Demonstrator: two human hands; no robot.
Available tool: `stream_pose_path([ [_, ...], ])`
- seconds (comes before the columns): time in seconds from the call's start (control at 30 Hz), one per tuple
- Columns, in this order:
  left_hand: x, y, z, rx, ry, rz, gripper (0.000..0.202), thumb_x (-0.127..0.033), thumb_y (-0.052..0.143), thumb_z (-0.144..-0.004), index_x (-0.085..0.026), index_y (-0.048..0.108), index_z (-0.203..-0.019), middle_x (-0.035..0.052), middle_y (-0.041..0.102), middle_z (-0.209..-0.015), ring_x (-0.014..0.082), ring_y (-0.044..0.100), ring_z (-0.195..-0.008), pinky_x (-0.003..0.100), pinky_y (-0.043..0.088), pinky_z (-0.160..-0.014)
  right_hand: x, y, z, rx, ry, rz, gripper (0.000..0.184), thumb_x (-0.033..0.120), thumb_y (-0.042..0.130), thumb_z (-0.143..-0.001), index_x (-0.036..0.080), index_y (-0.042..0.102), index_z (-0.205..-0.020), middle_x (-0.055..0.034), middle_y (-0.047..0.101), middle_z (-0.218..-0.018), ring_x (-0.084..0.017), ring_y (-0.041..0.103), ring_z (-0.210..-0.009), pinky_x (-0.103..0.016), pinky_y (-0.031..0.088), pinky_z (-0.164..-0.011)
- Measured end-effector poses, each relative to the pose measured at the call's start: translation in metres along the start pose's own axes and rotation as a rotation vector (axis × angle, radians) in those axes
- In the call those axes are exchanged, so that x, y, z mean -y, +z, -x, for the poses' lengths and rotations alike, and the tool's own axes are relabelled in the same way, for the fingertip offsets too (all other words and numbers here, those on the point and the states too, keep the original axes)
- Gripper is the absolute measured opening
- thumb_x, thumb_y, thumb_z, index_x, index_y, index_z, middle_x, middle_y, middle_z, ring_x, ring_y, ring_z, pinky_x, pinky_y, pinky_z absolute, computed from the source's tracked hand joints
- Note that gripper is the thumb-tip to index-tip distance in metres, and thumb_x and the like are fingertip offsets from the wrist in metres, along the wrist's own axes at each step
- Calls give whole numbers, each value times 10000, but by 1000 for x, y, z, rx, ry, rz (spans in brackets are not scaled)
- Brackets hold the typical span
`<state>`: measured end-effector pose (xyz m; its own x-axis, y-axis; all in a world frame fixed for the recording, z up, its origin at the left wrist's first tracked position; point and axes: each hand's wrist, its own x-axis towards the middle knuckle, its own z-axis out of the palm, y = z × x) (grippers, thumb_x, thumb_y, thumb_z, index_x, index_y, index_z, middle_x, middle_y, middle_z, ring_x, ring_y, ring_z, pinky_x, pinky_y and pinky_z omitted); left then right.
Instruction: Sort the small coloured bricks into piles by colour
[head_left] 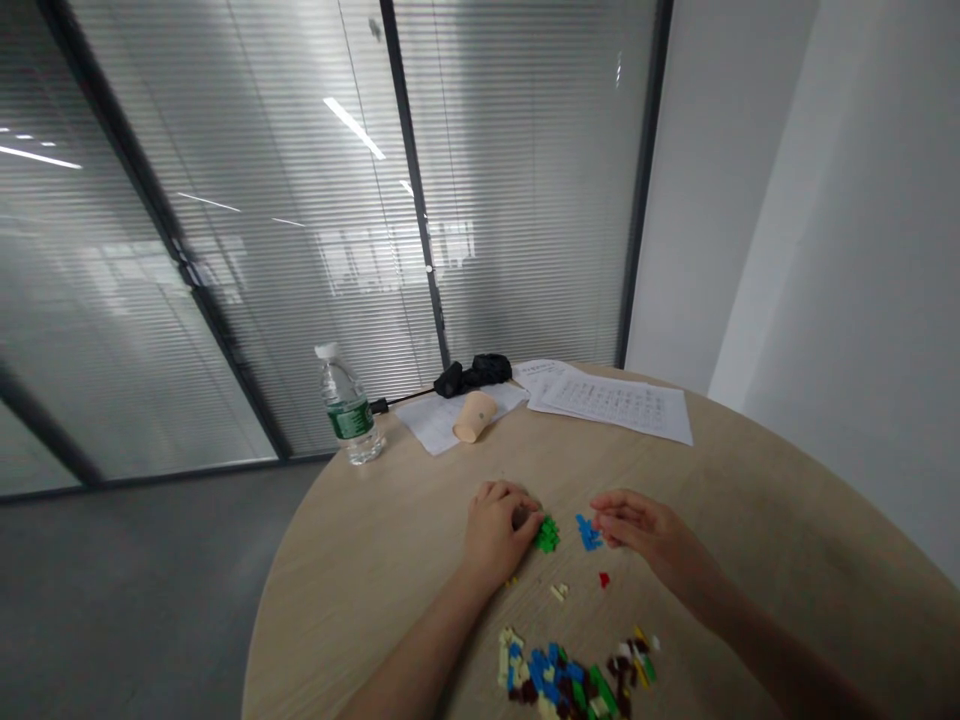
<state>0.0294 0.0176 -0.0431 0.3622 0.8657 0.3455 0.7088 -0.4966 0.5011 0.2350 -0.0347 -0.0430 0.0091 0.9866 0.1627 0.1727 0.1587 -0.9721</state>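
My left hand (499, 530) rests on the table with its fingers loosely curved and a gap between thumb and index finger. Its thumb side lies against a small cluster of green toy bricks (547, 535), and nothing shows in its grasp. Across from it, my right hand (641, 525) has its fingers stretched out beside a group of blue toy bricks (587, 532), the fingertips touching or almost touching them. A red brick (604, 579) and a few cream bricks (559, 592) lie closer to me. Tiny yellow pieces (511, 580) sit by my left wrist.
A mixed heap of bricks (555, 680) spreads at the near side of the round table (337, 600). Further back are a water bottle (351, 415), a tipped paper cup (474, 416), printed sheets (622, 403) and a black bundled item (480, 372). Glass panels with blinds stand behind.
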Motion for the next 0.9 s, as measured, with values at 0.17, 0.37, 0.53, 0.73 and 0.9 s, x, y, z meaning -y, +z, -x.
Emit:
stream_pose_path([
  [0.17,-1,-7,1,3,23,-45,118,-264,584,-813,-204,673,-862,49,637,-934,224,505,-969,375,391,-850,5,1,6,46,-138,369,113,279,560,-768,195,633,-793,-54,680,-775,-195,624,-713,-316,478,-680],
  [0.37,-3,-20,2,0,74,-120,118,-232,564,-811,-202,662,-870,53,625,-933,225,504,-970,372,391,-853,24,11,23,326,-414,661,112,117,551,-765,187,638,-753,-39,649,-761,-181,577,-780,-292,427,-728],
  [0.53,-11,-27,8,-19,129,-101,119,-211,557,-809,-203,659,-869,53,620,-917,220,506,-944,363,397,-829,36,24,40,570,-475,631,97,125,602,-750,191,666,-781,-30,662,-791,-181,570,-835,-289,408,-764],
  [0.73,-16,-32,14,-4,167,-71,116,-212,557,-817,-208,659,-872,50,622,-899,221,505,-927,357,402,-816,38,26,43,608,-465,651,152,99,582,-726,192,682,-792,-44,660,-804,-192,564,-838,-294,404,-759],
  [0.9,-15,-32,15,-16,174,-45,118,-192,549,-813,-200,660,-852,52,622,-874,216,514,-903,351,411,-813,35,25,43,603,-467,622,138,94,576,-711,187,667,-756,-33,651,-774,-177,566,-811,-278,407,-745],
])
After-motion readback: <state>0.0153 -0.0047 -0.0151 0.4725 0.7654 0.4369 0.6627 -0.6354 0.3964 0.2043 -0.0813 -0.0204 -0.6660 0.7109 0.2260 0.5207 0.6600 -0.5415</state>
